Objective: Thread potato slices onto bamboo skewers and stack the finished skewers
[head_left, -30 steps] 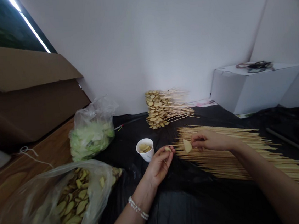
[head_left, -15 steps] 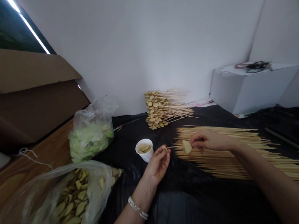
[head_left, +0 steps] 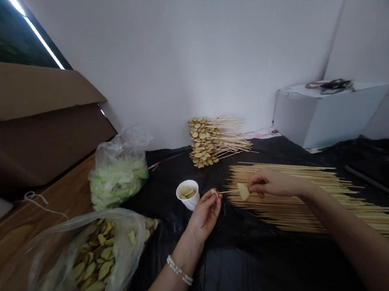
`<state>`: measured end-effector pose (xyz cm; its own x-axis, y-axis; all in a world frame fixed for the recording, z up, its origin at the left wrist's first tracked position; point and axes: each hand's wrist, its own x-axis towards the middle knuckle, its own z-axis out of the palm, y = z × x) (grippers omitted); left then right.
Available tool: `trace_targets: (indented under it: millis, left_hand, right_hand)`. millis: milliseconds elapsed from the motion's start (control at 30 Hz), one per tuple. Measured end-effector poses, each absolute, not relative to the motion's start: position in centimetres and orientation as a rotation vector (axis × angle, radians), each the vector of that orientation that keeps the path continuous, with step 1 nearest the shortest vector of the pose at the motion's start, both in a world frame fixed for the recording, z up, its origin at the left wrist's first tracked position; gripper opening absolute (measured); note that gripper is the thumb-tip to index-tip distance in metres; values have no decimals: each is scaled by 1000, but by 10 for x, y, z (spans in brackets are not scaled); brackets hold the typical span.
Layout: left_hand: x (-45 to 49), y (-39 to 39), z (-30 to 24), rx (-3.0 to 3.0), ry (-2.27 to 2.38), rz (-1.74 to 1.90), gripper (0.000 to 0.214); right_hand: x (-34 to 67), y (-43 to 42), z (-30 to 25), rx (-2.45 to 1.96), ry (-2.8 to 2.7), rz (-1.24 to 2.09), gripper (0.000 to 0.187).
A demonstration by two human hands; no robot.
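Observation:
My left hand, wearing a white beaded bracelet, pinches a small round potato slice at its fingertips. My right hand is closed on a thin wooden skewer with a larger potato slice on it, right against the fingers. The skewer's tip points left and ends close to the left fingertips. A white cup holding potato slices stands just behind my left hand. Below my right hand lies a wide spread of bare skewers.
Black plastic sheeting covers the table. Loaded potato skewers are stacked by the wall. At left are an open bag of potato slices, a bag of cut greens and a cardboard box. A white box stands back right.
Almost nothing differs. The slice on the skewer sits a few pixels further left, and both hands keep their places.

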<state>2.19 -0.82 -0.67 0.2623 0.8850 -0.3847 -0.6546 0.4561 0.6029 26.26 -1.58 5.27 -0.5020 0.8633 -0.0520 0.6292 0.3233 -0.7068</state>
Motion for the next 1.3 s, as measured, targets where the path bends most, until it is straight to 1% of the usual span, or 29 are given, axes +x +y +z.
trace_targets:
  millis: [133,800,900,1133,1300]
  left_hand:
    - [22,-9,-7,366,779,1063,14]
    - [30,-16,-9,495,893,1153,8]
    - [29,-16,-9,514,883,1146,7]
    - [29,-16,-8,521,901,1133,7]
    - [28,-17,-6,524,910,1117,8]
  right_hand:
    - [262,-16,52,-1346,-2251,1003,26]
    - [264,-13,45,-1345,-2303,925,21]
    - [262,-13,45,-1370,-2314,853,21]
    - [260,-10,45,-1391,-2327,539,19]
    - [257,-15,48,-1350,-2382,566,23]
